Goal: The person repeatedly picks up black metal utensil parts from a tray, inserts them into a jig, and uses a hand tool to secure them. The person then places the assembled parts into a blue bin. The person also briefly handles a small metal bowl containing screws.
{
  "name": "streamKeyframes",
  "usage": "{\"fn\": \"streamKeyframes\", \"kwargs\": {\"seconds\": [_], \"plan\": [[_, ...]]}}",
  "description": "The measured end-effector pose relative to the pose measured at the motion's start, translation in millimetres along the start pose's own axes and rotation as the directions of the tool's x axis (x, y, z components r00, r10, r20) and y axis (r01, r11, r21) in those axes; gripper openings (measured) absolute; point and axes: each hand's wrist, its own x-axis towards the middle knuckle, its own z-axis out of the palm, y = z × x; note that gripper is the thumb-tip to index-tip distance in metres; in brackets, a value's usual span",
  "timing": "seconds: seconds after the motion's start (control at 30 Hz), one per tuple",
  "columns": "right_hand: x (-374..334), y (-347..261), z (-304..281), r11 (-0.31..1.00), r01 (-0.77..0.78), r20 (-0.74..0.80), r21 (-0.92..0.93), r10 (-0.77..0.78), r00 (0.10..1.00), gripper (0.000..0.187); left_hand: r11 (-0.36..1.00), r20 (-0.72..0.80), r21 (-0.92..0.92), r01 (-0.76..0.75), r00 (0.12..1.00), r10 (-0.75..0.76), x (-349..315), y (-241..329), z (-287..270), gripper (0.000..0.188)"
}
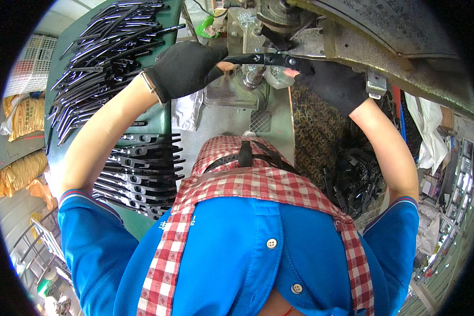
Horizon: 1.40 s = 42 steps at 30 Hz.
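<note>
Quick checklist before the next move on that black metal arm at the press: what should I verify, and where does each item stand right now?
1. Left hand, gloved, has a grip on the black metal arm: ok.
2. Right hand, gloved, holds the arm's other end: ok.
3. Arm seated on the press fixture: cannot tell, the contact is hidden.
4. Bare fingertips clear of the tooling: not ok, they sit right beside it.
5. Stock of long black arms within left reach on the green table: ok.
6. Dark bin of small black parts at right: ok.

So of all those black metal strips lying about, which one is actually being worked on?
The black strip held level between both gloved hands, left hand and right hand, at the machine. The others lie in piles on the green table.
</note>
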Motion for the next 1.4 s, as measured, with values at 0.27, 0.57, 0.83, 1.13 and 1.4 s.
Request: {"fn": "streamKeyframes", "kwargs": {"seconds": [0.27, 0.57, 0.83, 1.13, 1.4], "plan": [[11, 14, 7, 0.997, 0.055, 0.14, 0.062, -0.063, 0.988, 0.053, 0.999, 0.107, 0.022, -0.033, 0.994, 0.03, 11, -6, -12, 0.032], [19, 14, 43, 0.996, -0.071, 0.151, 0.059, 0.061, 0.987, 0.055, 0.982, 0.117, 0.174, -0.077, 0.992, 0.057, 22, -24, 17, 0.04], [-15, -8, 49, 0.955, 0.276, -0.582, -0.11, -0.286, 0.761, 0.042, 0.987, 0.057, 0.158, -0.025, 0.998, 0.016, 5, -24, 15, 0.032], [-17, 13, 137, 0.807, 0.05, -0.13, 0.588, 0.033, 0.991, 0.012, 0.991, 0.07, 0.133, 0.024, 0.997, -0.033, -5, -28, 9, 0.033], [69, 72, 197, 0.948, -0.284, 0.112, 0.144, 0.27, 0.956, 0.035, 0.999, -0.024, 0.032, -0.025, 0.999, 0.026, -6, -31, 12, 0.034]]}}
